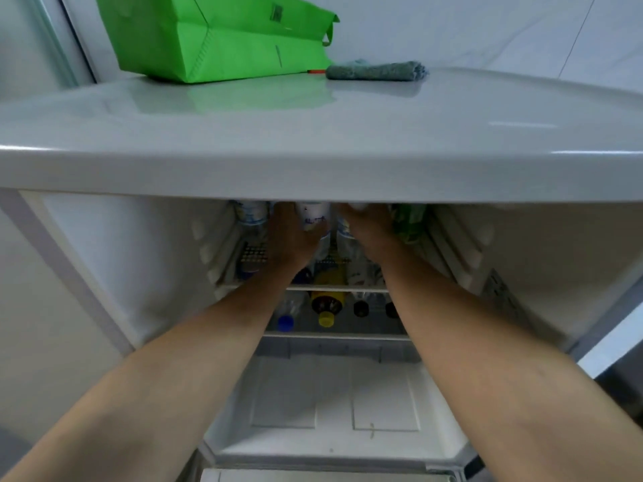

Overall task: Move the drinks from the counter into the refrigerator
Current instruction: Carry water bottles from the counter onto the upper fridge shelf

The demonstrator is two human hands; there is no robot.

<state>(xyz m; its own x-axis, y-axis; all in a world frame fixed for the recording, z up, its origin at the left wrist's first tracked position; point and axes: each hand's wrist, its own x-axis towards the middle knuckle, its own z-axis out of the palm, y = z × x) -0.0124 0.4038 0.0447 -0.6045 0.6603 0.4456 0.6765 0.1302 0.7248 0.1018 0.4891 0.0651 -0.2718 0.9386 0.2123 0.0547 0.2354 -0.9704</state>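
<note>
Both arms reach into the open refrigerator (104, 273) on its upper shelf. The left hand (292, 238) has its grip curled round a white-labelled bottle (313, 217). The right hand (368, 227) rests on another bottle (344, 234) just beside it; whether its grip closes I cannot tell. Below both grips, capped bottles (327, 307) lie on a lower shelf.

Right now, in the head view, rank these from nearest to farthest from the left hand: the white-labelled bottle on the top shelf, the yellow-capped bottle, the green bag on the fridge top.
1. White-labelled bottle: against the left hand, top shelf.
2. Yellow-capped bottle: on the shelf below.
3. Green bag: up on the fridge top, left.
</note>
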